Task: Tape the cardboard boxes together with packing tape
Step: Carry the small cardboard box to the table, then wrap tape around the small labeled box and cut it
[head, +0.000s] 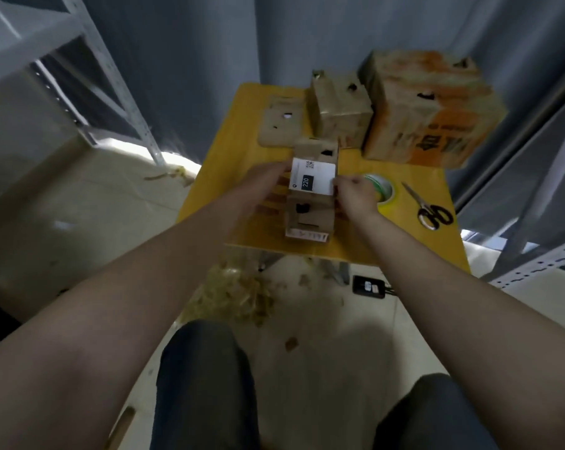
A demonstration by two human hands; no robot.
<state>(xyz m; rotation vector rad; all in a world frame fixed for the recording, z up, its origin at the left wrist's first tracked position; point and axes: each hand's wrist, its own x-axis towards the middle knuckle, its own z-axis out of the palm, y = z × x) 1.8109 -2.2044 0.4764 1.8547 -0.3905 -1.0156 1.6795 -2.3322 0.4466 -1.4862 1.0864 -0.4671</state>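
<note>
In the head view, a small cardboard box (pixel 310 216) with a white label (pixel 313 177) stood near the middle of the yellow table (pixel 404 248), towards its near edge; blur hid whether it was one box or two stacked. The left hand (pixel 264 186) lay against the box's left side, its fingers too smeared to tell whether they were curled or straight. The right hand (pixel 355 196) pinched the box's right edge beside the label, fingertips together, and half covered a tape roll (pixel 385 193). Scissors (pixel 432 211) lay near the right edge. A large orange-printed box (pixel 430 108) overhung the far right corner, with a medium box (pixel 339 105) and a flat cardboard piece (pixel 282 125) to its left.
</note>
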